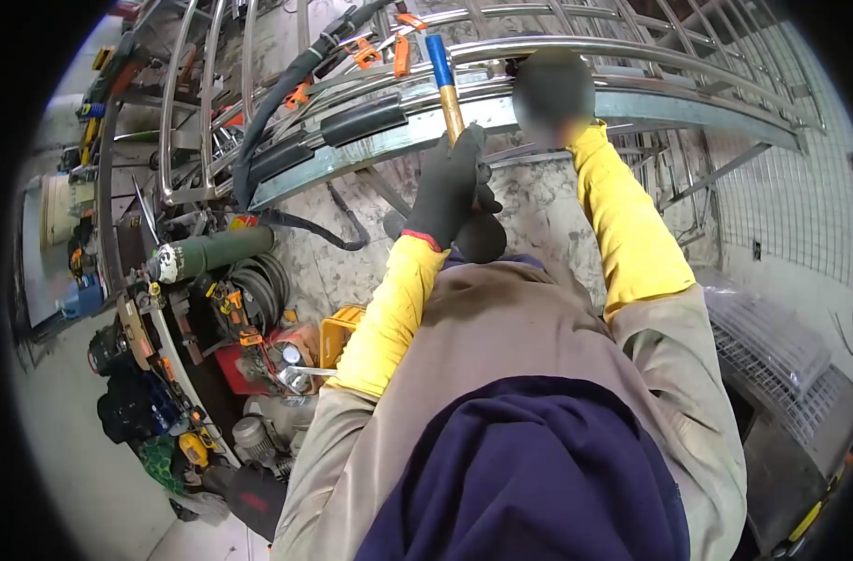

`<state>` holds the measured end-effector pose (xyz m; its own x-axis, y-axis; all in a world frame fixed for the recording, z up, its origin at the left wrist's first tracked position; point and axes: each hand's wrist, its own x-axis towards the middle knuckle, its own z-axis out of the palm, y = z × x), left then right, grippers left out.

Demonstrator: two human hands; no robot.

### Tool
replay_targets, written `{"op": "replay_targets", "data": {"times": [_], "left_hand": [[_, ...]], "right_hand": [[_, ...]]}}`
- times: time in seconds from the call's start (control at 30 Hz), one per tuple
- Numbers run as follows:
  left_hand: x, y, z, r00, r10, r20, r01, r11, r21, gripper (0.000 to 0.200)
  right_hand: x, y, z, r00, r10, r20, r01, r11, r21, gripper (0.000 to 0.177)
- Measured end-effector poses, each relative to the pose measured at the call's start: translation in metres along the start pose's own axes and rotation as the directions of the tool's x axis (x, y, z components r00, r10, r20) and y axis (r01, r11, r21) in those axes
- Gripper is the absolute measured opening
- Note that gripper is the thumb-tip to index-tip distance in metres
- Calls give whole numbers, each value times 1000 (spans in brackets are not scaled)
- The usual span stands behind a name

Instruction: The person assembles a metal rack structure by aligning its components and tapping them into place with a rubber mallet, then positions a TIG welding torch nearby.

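Observation:
My left hand (445,187), in a dark grey glove and yellow sleeve, is wrapped round the wooden handle of a tool with a blue end (440,70). The handle points up and away from me, over the edge of the metal bench (473,122). Farther right, my right hand (552,93), also in a dark glove, is at the polished metal tubes (623,54) of a frame on the bench. A blur covers its fingers, so what they hold cannot be made out. Black sleeves (363,122) cover parts of the tubes at the left.
Orange clamps (402,56) sit on the frame, near a thick dark hose (286,89). A green gas cylinder (216,254), a coiled cable (263,285), power tools and a yellow crate (337,332) are at the left. Wire mesh panels (772,346) lie at the right.

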<state>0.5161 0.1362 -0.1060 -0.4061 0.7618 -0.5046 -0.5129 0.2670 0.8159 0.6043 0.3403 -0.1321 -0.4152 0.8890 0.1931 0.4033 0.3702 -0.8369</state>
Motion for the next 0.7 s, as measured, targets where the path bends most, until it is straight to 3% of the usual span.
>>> {"op": "replay_targets", "data": {"times": [0.03,0.07,0.13,0.17,0.23,0.27,0.33,0.4,0.47,0.53,0.7], "left_hand": [[-1,2,-2,1000,-24,-5,24,1000,-21,34],[0,2,-2,1000,-15,-7,15,999,-28,34],[3,-4,-4,985,157,-68,-162,984,-71,35],[5,-6,-6,983,167,-72,-172,982,-77,35],[4,-6,-7,956,291,43,-294,931,217,35],[3,-5,-10,954,297,40,-298,930,213,35],[-4,11,-10,997,74,28,-77,991,110,34],[-1,5,-15,994,113,5,-113,991,64,35],[0,6,-15,988,153,-18,-152,988,24,36],[-1,9,-8,978,206,-25,-179,901,394,39],[-12,26,-23,966,234,113,-258,908,329,40]], "right_hand": [[2,8,3,986,-158,-56,160,987,30,41],[4,12,4,984,-170,-53,171,985,29,41],[9,17,7,992,-111,-60,100,982,-162,38],[11,20,8,994,-106,-35,105,994,-31,38],[14,24,7,997,-77,-26,75,995,-67,38],[15,26,8,999,-37,-23,35,994,-102,38],[11,16,4,998,-6,-57,3,998,-58,39],[12,7,-1,996,75,51,-66,986,-155,39],[20,36,13,999,37,19,-36,997,-72,39],[19,33,11,1000,9,-18,-9,1000,7,39],[15,25,5,997,-75,-5,74,994,-79,42]]}}
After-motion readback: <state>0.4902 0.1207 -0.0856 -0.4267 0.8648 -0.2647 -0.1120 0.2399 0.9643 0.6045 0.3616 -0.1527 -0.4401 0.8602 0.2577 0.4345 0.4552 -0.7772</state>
